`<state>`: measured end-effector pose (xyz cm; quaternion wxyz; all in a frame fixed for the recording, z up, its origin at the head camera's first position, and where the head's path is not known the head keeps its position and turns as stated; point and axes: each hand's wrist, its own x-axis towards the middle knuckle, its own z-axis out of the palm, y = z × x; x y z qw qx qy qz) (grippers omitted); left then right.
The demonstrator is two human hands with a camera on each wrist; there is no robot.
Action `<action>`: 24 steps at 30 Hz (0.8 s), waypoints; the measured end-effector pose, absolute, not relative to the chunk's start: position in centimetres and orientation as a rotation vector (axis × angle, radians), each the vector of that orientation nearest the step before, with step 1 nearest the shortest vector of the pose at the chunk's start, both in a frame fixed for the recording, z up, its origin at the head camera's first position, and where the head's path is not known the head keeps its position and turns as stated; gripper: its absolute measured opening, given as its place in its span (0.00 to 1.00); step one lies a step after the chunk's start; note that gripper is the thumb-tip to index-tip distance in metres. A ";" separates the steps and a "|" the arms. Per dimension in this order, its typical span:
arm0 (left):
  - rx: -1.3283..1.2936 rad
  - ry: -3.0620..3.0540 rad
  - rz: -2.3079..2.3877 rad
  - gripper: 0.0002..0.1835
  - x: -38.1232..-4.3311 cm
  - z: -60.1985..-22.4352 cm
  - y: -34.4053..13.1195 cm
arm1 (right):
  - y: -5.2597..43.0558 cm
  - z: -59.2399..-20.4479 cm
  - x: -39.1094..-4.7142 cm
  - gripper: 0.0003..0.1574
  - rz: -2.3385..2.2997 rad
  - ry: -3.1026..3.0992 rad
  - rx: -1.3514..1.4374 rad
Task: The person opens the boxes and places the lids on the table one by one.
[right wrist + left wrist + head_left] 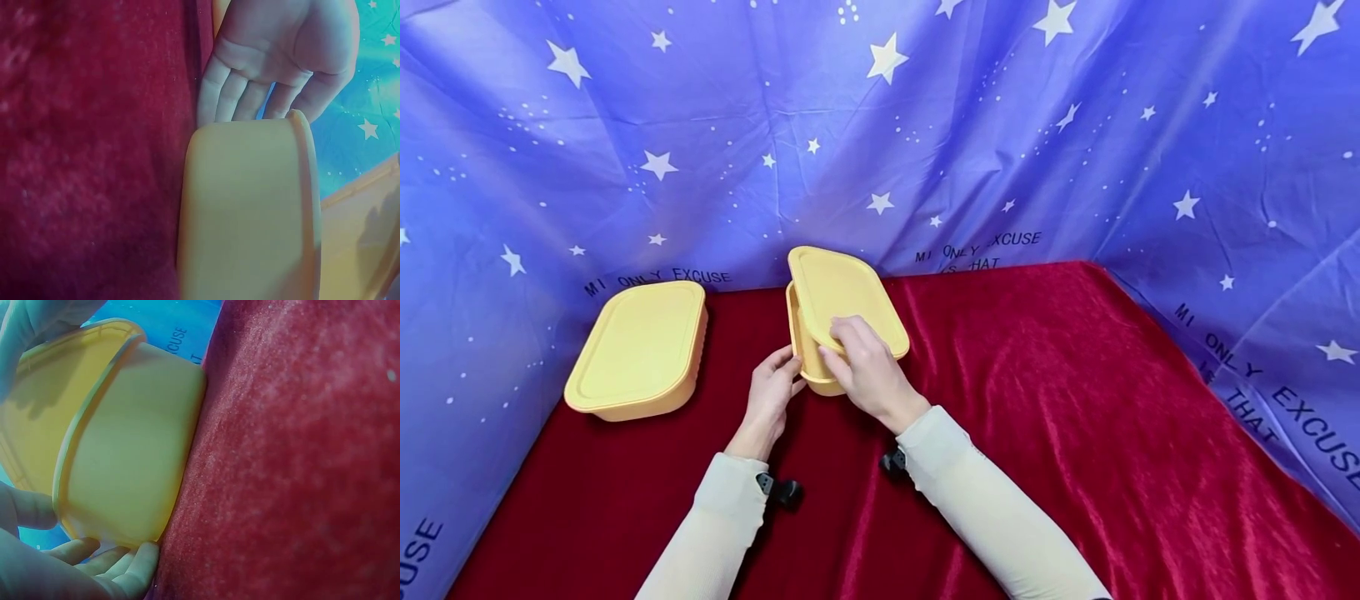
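Note:
A yellow rectangular food container (824,387) stands on the red cloth, its top partly uncovered. My left hand (768,402) grips its left side near the front, thumb at the rim and fingers against the outer wall (247,181). The matching yellow lid (850,296) sits askew above the container, tilted and shifted to the right. Its near edge is held by my right hand (872,375), with fingers on top. In the left wrist view, the lid's underside (47,406) shows beyond the container's rim. What lies inside the container is hidden.
A second yellow container (638,350) with its lid on stands at the left of the cloth. Red velvet cloth (1045,433) covers the table. Behind and beside it hangs a blue-purple curtain (820,75) with white stars and lettering.

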<state>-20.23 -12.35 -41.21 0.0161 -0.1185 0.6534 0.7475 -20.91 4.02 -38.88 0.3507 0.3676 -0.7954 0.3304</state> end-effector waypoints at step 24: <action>-0.337 2.023 2.341 0.22 -20.2 -41.3 -12.4 | 4.4 -38.7 -21.8 0.09 1.133 -1.809 0.818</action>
